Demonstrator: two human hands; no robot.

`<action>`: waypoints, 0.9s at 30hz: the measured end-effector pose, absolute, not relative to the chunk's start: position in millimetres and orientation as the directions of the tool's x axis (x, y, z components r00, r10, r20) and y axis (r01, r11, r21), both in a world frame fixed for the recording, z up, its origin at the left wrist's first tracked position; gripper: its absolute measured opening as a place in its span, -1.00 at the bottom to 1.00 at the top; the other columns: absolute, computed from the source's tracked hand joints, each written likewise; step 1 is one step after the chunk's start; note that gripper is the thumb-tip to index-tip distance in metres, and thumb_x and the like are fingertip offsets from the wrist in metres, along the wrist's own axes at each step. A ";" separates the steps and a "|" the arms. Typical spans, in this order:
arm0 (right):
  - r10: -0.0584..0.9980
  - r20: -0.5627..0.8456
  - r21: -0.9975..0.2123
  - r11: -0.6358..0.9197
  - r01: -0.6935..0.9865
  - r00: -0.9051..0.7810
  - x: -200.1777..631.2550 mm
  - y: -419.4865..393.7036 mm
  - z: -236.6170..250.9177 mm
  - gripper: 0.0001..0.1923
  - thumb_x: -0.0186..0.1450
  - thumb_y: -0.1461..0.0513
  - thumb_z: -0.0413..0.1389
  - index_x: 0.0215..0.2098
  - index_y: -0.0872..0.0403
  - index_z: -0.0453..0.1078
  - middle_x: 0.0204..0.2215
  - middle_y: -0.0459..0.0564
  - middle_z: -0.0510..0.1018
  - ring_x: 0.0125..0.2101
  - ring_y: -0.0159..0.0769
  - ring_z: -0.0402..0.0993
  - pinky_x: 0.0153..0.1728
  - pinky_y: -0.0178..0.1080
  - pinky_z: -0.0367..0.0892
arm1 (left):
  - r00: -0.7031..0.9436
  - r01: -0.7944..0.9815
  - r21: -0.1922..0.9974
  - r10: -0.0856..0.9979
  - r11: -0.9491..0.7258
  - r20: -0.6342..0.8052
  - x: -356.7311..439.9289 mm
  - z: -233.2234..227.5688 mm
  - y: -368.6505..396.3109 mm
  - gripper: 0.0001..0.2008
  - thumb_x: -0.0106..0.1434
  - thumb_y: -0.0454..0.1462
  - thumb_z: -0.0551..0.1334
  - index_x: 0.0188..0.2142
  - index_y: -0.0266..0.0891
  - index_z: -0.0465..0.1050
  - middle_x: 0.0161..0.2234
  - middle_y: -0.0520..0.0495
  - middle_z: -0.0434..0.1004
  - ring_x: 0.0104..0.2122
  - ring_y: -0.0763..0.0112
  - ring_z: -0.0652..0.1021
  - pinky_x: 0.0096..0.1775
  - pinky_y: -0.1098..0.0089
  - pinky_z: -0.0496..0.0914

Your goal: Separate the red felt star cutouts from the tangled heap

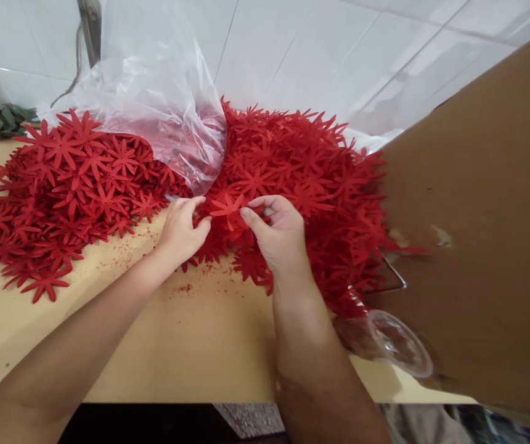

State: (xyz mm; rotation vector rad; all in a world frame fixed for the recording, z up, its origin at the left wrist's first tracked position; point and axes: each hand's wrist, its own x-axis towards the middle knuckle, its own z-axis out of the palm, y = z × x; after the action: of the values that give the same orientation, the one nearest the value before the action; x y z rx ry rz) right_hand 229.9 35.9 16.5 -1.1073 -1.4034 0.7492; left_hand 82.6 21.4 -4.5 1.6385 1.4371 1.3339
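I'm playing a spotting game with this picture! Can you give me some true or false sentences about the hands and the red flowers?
1. Both hands pinch one red star-shaped felt flower. True.
2. The flowers are blue. False: they are red.
3. A clear plastic bag lies over part of the flower heap. True.
4. The left hand holds scissors. False: it touches only the flower, as does the right hand.
5. The wooden table is covered by a cloth. False: bare wood shows.

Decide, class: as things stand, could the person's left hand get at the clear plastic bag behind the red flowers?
Probably yes. The left hand sits just below the plastic bag, with only loose red flowers between, and nothing solid blocks the way.
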 end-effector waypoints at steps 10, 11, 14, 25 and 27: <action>0.918 0.397 -0.896 0.389 0.214 -0.006 224.3 34.2 13.9 -0.88 0.04 0.28 0.16 -0.43 0.08 0.31 -0.55 -0.16 0.35 -0.54 -0.48 0.23 -0.47 -0.33 0.22 | -0.079 0.031 0.979 0.976 -0.202 0.204 88.0 3.8 21.2 -0.91 0.10 -0.31 0.15 -0.50 -0.29 0.32 -0.52 0.07 0.35 -0.48 0.56 0.34 -0.32 0.46 0.26; 0.926 0.375 -0.909 0.374 0.185 -0.029 225.7 34.7 13.5 -0.86 0.03 0.28 0.17 -0.42 0.08 0.32 -0.54 -0.15 0.36 -0.53 -0.48 0.24 -0.46 -0.33 0.22 | -0.117 -0.005 0.981 0.975 -0.193 0.191 86.7 2.9 22.6 -0.91 0.10 -0.31 0.15 -0.51 -0.29 0.31 -0.53 0.09 0.33 -0.48 0.57 0.33 -0.33 0.47 0.26; 0.941 0.317 -0.939 0.329 0.102 -0.120 229.6 34.6 14.0 -0.83 -0.01 0.30 0.19 -0.41 0.07 0.34 -0.51 -0.15 0.40 -0.51 -0.49 0.27 -0.46 -0.34 0.24 | -0.193 -0.107 0.985 0.974 -0.139 0.116 81.7 1.7 26.8 -0.92 0.10 -0.31 0.15 -0.49 -0.28 0.30 -0.54 0.10 0.31 -0.50 0.59 0.33 -0.34 0.48 0.25; 0.937 0.339 -0.938 0.344 0.045 -0.083 234.8 32.7 20.6 -0.83 -0.04 0.26 0.24 -0.49 0.07 0.35 -0.54 -0.15 0.43 -0.52 -0.49 0.31 -0.46 -0.35 0.26 | -0.159 0.231 0.960 0.968 -0.156 0.195 79.2 -6.8 30.7 -0.77 0.06 -0.37 0.20 -0.23 -0.30 0.41 -0.18 -0.14 0.46 -0.17 0.39 0.44 -0.02 0.28 0.27; 0.941 0.336 -0.940 0.337 0.051 -0.024 234.3 34.3 19.7 -0.79 -0.07 0.22 0.27 -0.52 0.07 0.33 -0.57 -0.16 0.40 -0.54 -0.49 0.30 -0.47 -0.34 0.26 | -0.129 0.351 0.910 0.952 -0.218 0.278 82.1 -5.5 26.6 -0.74 0.08 -0.35 0.19 -0.19 -0.31 0.42 -0.11 -0.18 0.43 -0.09 0.33 0.41 0.02 0.24 0.23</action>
State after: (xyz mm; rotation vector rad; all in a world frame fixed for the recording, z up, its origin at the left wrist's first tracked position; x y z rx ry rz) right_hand 234.3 34.3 19.7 -0.9822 -1.4021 0.9359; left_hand 82.1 26.6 -5.5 1.5724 1.4683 1.3578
